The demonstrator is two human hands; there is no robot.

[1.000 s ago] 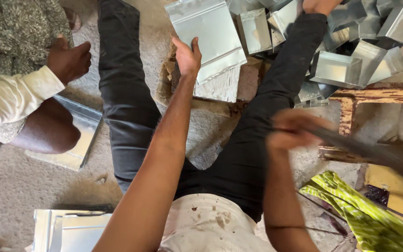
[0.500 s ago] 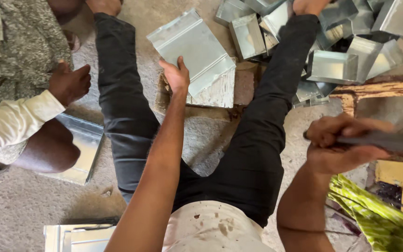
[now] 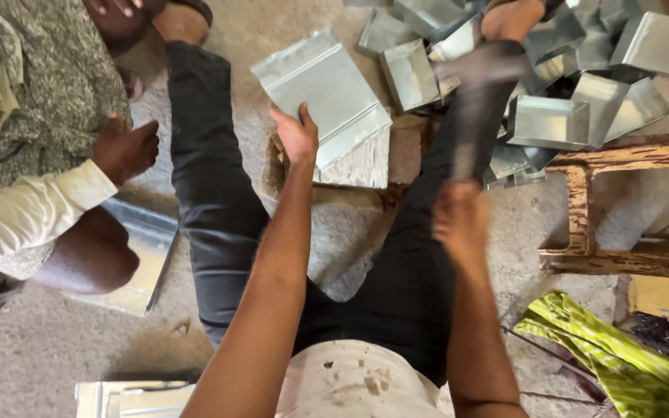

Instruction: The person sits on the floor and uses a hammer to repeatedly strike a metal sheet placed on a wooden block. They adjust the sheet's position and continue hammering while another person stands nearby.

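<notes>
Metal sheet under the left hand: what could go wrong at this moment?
The left hand pins the folded metal sheet on a block while the right hand swings a motion-blurred tool close by, so a stray blow could hit the fingers. The sheet's bare edge lies against the palm and could cut. A second person's hand sits close to the work.

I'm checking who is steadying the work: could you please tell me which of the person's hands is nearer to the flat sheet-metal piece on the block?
Left. The left hand rests on the sheet-metal piece at its lower edge. The right hand, motion-blurred, is off to its right, apart from it.
</notes>
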